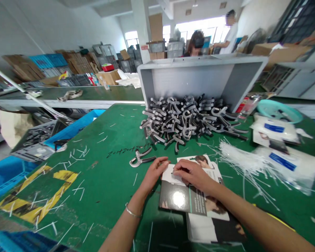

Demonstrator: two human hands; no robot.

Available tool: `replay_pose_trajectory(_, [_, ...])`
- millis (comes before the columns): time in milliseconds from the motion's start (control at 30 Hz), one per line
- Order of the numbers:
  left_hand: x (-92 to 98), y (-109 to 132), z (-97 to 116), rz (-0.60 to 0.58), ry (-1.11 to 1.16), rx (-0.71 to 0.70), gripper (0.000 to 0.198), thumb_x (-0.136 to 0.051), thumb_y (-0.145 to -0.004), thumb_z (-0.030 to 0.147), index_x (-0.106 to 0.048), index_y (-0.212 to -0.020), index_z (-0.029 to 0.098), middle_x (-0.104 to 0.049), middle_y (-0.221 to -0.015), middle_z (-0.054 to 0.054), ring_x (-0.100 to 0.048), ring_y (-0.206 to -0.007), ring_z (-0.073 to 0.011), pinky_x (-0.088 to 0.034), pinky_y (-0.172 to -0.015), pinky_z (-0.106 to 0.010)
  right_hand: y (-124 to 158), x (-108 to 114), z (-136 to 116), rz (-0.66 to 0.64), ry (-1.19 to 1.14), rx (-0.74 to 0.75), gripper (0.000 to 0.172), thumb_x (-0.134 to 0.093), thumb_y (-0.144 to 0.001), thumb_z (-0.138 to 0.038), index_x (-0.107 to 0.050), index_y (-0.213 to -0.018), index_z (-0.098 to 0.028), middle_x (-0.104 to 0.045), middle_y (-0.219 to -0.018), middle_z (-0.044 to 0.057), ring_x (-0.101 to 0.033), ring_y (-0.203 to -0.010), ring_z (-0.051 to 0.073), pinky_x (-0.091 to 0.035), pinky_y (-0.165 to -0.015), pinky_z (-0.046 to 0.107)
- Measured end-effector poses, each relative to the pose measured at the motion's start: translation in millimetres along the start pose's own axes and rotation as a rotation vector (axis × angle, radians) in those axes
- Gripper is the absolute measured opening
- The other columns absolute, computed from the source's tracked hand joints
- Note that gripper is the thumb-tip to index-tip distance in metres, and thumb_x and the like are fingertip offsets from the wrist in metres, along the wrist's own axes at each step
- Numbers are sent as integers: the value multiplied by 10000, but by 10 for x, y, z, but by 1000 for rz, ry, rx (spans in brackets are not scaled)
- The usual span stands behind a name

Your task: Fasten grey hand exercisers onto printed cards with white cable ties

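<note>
A printed cardboard card (182, 199) lies over more printed cards (202, 227) on the green table. At its upper left edge, my left hand (155, 172) is closed on the card, thumb side toward the top. My right hand (193, 174) rests over the card's upper part with thumb and fingertips pinched together. Whatever sits in that pinch is too small to make out. Just left of my left hand lies a single grey-and-black hand grip exerciser (139, 159), apart from the fingers.
Behind the cards, a heap of hand grips (183, 120) spills from a tipped grey crate (189, 78). White zip ties (238, 157) lie right, near plastic bags (280, 164) and a turquoise basin (278, 106). Yellow-black tape (46, 206) marks the left. Two people are beyond.
</note>
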State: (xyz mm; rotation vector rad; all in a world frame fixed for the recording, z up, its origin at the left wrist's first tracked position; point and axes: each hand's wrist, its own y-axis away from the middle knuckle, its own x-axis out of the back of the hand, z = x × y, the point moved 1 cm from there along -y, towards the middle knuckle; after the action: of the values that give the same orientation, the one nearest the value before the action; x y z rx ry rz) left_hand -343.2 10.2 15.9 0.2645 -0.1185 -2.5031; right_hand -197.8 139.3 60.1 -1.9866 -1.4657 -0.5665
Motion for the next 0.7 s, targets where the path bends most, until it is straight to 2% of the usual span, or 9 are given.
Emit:
replay_pose_trajectory(67, [-13,-54,147,-192,-118,54,352,-787,-728,379,-745,-1000,159,-739,-971,-59,-638,-868,-191,-462,-778,-266,75,123,-12,-19,-116,-27,163,-546,-968,-321,-636,-879,-218,-658,-819,-15,-604,-708,127,-457,-658,228])
replay_pose_trajectory(133, [-38,-1,260,-247,-159,104,334,-779,-732,385,-756,-962,143,-741,-924,-61,-638,-834,-190,-462,-772,-272,101,320,63,50,-208,-86,195,-498,-985,-362,-622,-938,-219,-660,-830,-6,-592,-664,124,-465,-613,224])
replay_pose_trajectory(233, [-88,258,301,42,-47,99,401,-726,-785,425,-707,-1078,152,-730,-978,-73,-646,-816,-180,-474,-729,-265,-57,658,350,241,-11,-154,255,-369,-1020,-352,-561,-1110,-211,-663,-857,20,-577,-639,134,-468,-585,241])
replay_pose_trajectory(267, [-118,370,273,130,-13,93,438,-720,-790,431,-676,-1135,164,-723,-993,-73,-649,-815,-178,-478,-715,-262,-171,739,472,256,110,-158,260,-345,-1021,-322,-546,-1137,-205,-667,-864,29,-587,-660,143,-475,-608,254])
replay_pose_trajectory(333, [-212,584,168,152,37,139,551,-774,-730,419,-624,-1202,176,-710,-907,-54,-650,-761,-173,-479,-671,-255,-473,804,708,199,242,-140,210,-393,-992,-246,-577,-1079,-198,-675,-864,37,-616,-735,165,-487,-696,286])
replay_pose_trajectory(433, [-398,807,-21,47,83,244,620,-834,-629,344,-623,-1185,167,-668,-767,-19,-637,-689,-167,-464,-630,-247,-987,635,945,49,327,-63,103,-573,-871,-144,-632,-936,-197,-678,-920,45,-637,-874,185,-480,-816,297])
replay_pose_trajectory(500, [-513,883,-111,87,125,234,559,-800,-660,315,-627,-1174,180,-646,-749,-6,-632,-702,-161,-457,-646,-242,-1264,399,976,-34,384,3,203,-669,-766,-87,-648,-934,-199,-668,-992,54,-635,-934,190,-476,-835,281])
replay_pose_trajectory(600, [-639,929,-219,203,161,163,525,-769,-675,307,-615,-1165,198,-616,-731,5,-607,-671,-146,-445,-639,-236,-1475,69,875,-97,457,110,281,-699,-675,-27,-660,-890,-204,-661,-945,47,-648,-841,182,-488,-722,260])
replay_pose_trajectory(700, [-691,890,-361,237,15,199,607,-816,-587,292,-621,-1157,209,-592,-686,11,-557,-573,-140,-399,-550,-236,-1531,11,800,-60,489,211,173,-653,-725,-57,-655,-773,-223,-641,-777,18,-630,-655,159,-458,-570,247])
